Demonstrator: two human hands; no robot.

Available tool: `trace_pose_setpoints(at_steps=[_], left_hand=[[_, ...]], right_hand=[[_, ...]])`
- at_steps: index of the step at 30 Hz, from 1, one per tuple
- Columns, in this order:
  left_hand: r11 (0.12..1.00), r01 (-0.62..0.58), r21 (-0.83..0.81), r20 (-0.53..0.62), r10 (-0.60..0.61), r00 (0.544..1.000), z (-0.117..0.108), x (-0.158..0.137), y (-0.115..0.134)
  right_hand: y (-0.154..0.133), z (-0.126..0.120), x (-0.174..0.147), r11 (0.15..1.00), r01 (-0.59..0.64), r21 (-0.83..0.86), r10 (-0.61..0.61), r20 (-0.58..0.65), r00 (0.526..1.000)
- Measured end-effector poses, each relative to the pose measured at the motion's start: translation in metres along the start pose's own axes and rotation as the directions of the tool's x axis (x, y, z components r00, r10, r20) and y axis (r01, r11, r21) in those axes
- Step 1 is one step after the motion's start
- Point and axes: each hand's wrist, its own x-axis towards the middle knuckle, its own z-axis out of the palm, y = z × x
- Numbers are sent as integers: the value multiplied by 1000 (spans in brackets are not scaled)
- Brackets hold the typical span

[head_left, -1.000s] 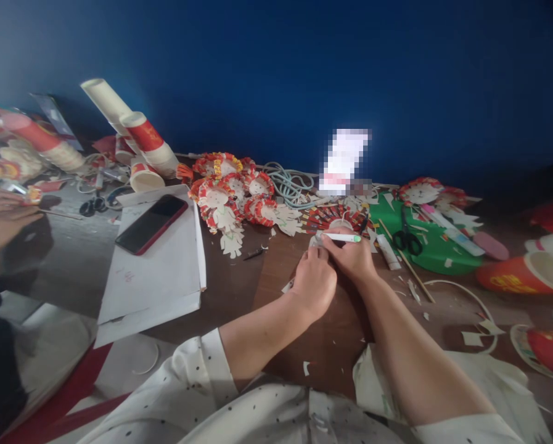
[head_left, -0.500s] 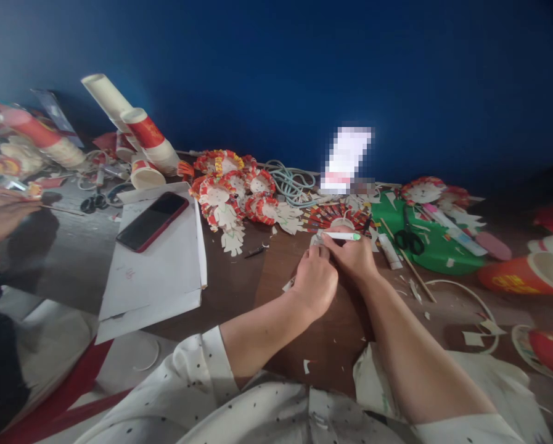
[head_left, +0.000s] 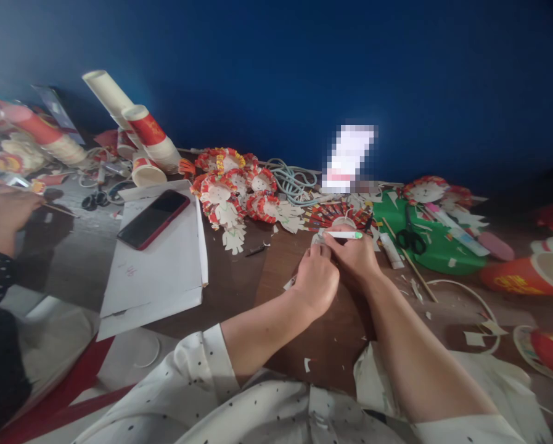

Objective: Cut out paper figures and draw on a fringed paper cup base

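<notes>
- A white marker [head_left: 345, 235] with a green end lies in the grip of the right hand [head_left: 357, 254], almost level, green end pointing rightward; the fingers are closed narrowly around it, probably to keep its other end steady and low.
- A small pale paper piece [head_left: 319, 237] sits just at the marker's left end, close to the fingertips of both hands.
- The left hand [head_left: 317, 277] rests on the counter [head_left: 276, 265] beside the right, its fingers curled; it seems to brace the paper, though whether they pinch it I cannot tell, since the hand hides the contact.
- Just beyond the fingers is a fan-like red paper ring [head_left: 343, 216], partly covered by the right hand.
- Right of the fingers, near, lies a white tube [head_left: 391, 251]; farther right, black scissors [head_left: 410, 239] rest on a green sheet [head_left: 461, 262], perhaps kept within reach.
- Left of the fingers and beyond lies a cluster of red-frilled paper figures [head_left: 221, 191], apparently gathered aside to leave working room.
- Well left, a dark phone [head_left: 155, 220] lies on white cardboard [head_left: 160, 277].
- Farthest left, another person's hand [head_left: 12, 209] is over the counter.
</notes>
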Motion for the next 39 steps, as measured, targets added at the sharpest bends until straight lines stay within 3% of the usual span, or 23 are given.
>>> trace_pose_setpoints(at_steps=[13,39], left_hand=[[1000,-5,-6,3,5,1000,0,0,0],[999,-13,32,1,13,1000,0,0,0]], right_hand=[[4,-1,1,999,41,-29,-41,-14,999],[2,-5,3,997,5,-81,-3,19,1000]])
